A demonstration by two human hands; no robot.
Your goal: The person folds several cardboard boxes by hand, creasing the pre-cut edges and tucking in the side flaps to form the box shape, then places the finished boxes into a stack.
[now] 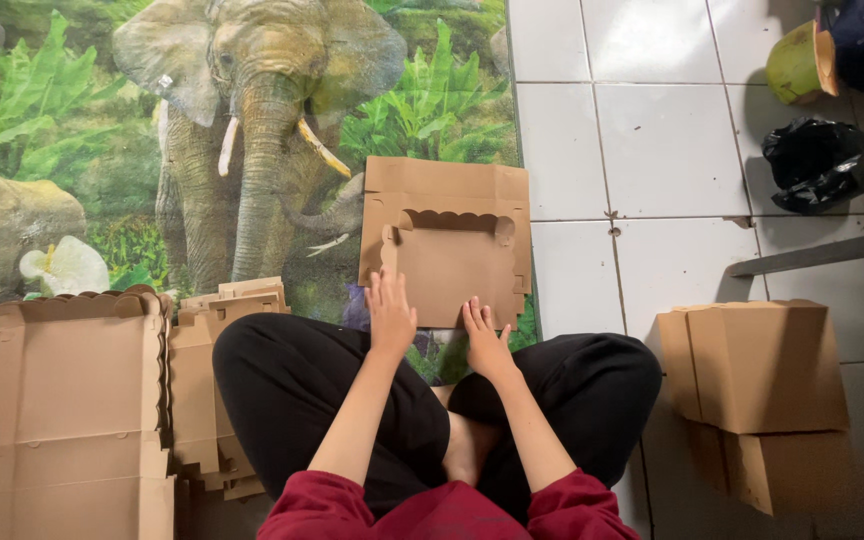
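Cardboard at far left: a pile of flat box blanks with scalloped edges lies on the mat; how many sheets cannot be told from above.
Smaller stack: more folded brown pieces sit just beside the person's knee, count unclear.
Left hand: fingers spread and flat, pressing the near edge of the die-cut box blank, gripping nothing.
Right hand: fingers likewise open and flat on the same edge.
Box blank: one sheet, lying on the elephant-print mat in front of the crossed legs, partly over its right border.
Handling: likely light, thin and stiff along the panels, bending readily at the scored creases; scalloped flaps could crumple, so the plain outer edges look the best place to hold.
Tiled floor: carries the rest.
Assembled boxes: apparently two, stacked at the right.
Black bag: one, far right.
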